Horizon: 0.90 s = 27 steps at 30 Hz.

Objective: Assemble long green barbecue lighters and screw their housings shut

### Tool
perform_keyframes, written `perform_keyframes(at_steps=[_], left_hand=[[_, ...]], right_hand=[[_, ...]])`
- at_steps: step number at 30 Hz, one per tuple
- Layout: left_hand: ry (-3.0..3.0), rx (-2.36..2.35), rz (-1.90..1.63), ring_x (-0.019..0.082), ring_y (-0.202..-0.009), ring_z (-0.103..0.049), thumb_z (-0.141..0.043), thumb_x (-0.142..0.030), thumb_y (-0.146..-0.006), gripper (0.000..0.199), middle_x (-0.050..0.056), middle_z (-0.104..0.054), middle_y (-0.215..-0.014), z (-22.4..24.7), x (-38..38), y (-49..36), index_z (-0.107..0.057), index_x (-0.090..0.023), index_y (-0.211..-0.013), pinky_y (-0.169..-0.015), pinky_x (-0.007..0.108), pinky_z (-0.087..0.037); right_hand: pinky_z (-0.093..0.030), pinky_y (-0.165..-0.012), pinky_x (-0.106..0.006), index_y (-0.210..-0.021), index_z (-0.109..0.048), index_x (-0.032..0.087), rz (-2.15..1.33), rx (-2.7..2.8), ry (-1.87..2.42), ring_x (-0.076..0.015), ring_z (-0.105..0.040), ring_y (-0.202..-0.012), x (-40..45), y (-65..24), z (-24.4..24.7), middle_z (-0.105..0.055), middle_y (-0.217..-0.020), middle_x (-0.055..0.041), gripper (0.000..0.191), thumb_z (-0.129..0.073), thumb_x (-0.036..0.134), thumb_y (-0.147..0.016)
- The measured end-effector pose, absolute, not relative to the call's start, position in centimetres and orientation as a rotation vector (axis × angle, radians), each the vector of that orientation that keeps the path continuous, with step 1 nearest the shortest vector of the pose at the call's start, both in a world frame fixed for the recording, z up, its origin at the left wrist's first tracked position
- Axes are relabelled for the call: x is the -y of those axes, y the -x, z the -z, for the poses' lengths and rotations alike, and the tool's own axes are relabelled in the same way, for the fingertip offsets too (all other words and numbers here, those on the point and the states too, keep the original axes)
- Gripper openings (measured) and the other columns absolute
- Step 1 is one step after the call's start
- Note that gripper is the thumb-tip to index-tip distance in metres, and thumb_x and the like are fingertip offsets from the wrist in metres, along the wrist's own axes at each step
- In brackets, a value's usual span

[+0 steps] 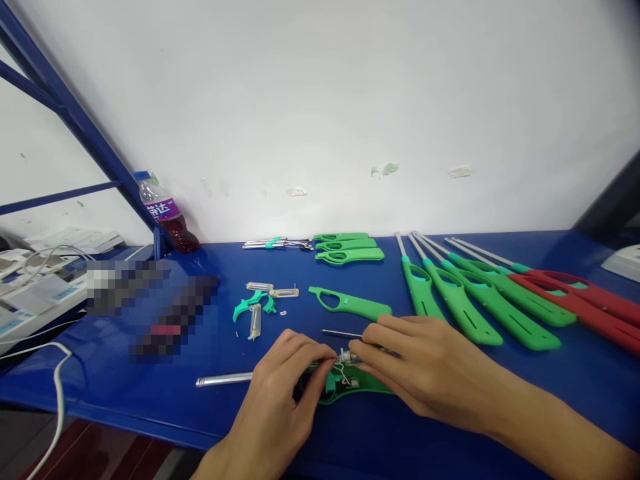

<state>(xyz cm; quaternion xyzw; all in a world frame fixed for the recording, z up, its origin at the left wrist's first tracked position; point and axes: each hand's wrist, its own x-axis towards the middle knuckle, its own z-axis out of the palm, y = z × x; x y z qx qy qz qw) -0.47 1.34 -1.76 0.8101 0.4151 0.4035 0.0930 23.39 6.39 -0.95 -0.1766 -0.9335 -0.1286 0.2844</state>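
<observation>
An opened gas lighter, its green half shell [373, 380] holding a teal trigger [331, 381], thin white tubing and small metal parts, lies in front of me. Its silver barrel [225, 380] points left. My left hand [287, 393] is closed over the shell's barrel end, thumb and forefinger pinching something tiny beside a clear fuel tank's valve end [346, 357]. My right hand [415, 363] grips that tank, mostly hidden under the fingers. A thin dark metal rod [343, 333] also sticks out leftward from the right fingers; its other end is hidden.
A loose green shell [353, 305] lies just beyond my hands. Clear fuel tanks [255, 321] and teal triggers [246, 305] lie left of it. Behind are stacked green shells [350, 255] and metal barrels [265, 244]. Green lighters [473, 303] and red lighters [575, 300] fan rightward. A bottle [170, 217] leans back left.
</observation>
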Motion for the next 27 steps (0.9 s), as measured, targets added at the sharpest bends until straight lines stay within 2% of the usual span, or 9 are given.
perform_keyframes(at_steps=[27], left_hand=[[-2.540,-1.180,-1.281,0.015,-0.087,-0.064,-0.065,0.000,-0.099,0.022,0.001,-0.073,-0.095,1.65,-1.19,0.53,-0.070,-0.019,-0.109,-0.080,0.027,-0.054]], right_hand=[[-0.034,-0.057,-0.034,-0.099,-0.070,0.011,0.400,2.446,0.412,-0.0183,-0.048,-0.070,-6.12,-22.72,0.66,-0.060,-0.082,-0.0026,0.020,-0.052,0.010,-0.106]])
